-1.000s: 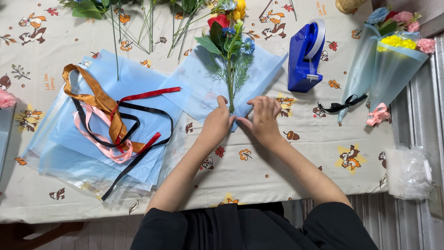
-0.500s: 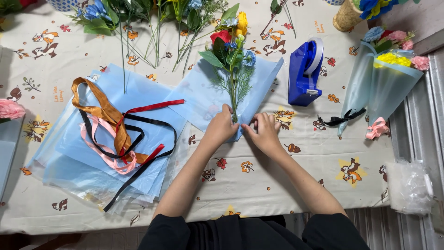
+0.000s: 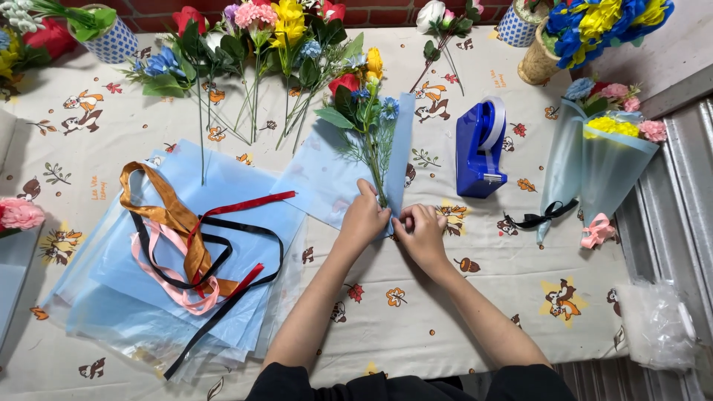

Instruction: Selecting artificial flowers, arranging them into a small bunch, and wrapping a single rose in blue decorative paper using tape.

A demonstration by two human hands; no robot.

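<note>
Matt, translucent blue wrapping paper (image 3: 327,178) lies on a smooth printed tablecloth (image 3: 445,312), beside satin-glossy ribbons (image 3: 186,238), a shiny blue plastic tape dispenser (image 3: 479,152) and crinkled clear plastic film (image 3: 657,323).

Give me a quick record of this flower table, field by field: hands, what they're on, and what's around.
left hand: on the bouquet stems, pressing the blue sheet
right hand: pinching the sheet's lower edge beside the stems
bouquet: red, yellow and blue flowers, lying on the sheet
left of hands: sheet stack with ribbons on top
right of hands: tape dispenser, upright
far right: wrapped bouquets
far edge: loose flowers
surface: tablecloth
</note>
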